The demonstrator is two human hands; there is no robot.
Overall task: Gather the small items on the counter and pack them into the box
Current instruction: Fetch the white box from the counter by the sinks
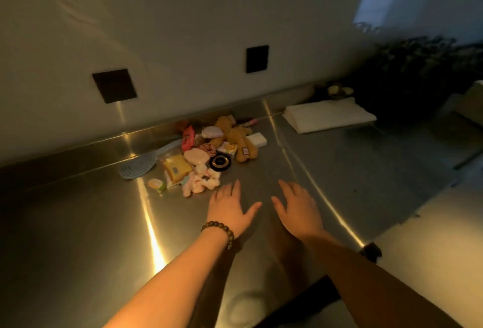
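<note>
Head view, the only one. Small items heaped in one pile (206, 156) on the steel counter (339, 171), close against the back wall (183, 27); taken here as the landmark.

Within the pile: brown plush toy (236, 135) at the far right, white block (257, 139) touching its right edge, red packet (187, 138) at the far left, yellow packet (177, 167) and pink oval soap-like piece (196, 156) in the middle, black round tin (220, 162) at the near right, pink-and-white fluffy thing (202, 182) at the near edge. Blue slotted scoop (136, 168) lying just left of the pile, handle angled toward the wall.

Left hand (228, 206), beaded bracelet (219, 229) at the wrist, just in front of the pile's near edge, fingers straight and spread, holding nothing. Right hand (298, 208) beside it, a little right of the pile, equally flat and empty. Set apart, palms down, probably to sweep or scoop several pieces at once rather than pick singly.

Folded white cloth (328, 116) well to the right of the pile. Pale shape (467, 103) farther right at the frame edge, possibly the box; too dim to tell. Nothing packed yet, by the look of it.
</note>
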